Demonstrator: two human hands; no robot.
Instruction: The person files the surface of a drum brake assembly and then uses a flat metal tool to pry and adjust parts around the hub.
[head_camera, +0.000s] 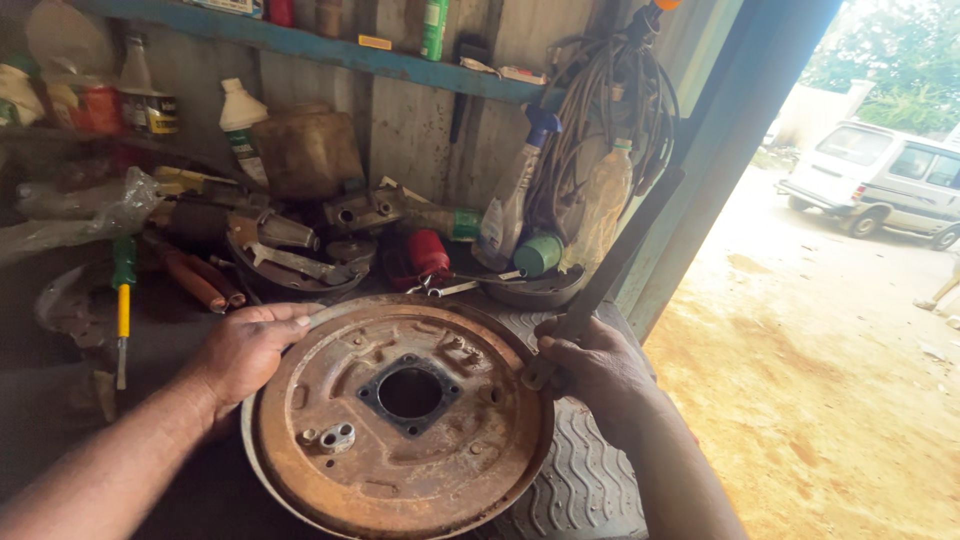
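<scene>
Rusty brake backing plate (400, 430) lies flat between both hands: left hand (245, 350) clamps its near rim, right hand (590, 365) fists a dark bar (620, 255) angled up-right.

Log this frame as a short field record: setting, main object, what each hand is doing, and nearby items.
setting: cluttered workshop bench beside an open doorway
main object: round rusty metal backing plate with a square centre hole, lying on a grey treaded tyre
left hand: grip on the plate's upper left rim
right hand: closed around a long dark flat metal bar at the plate's right edge
nearby: yellow and green screwdriver, clear spray bottle with blue trigger
outside: white van
</scene>
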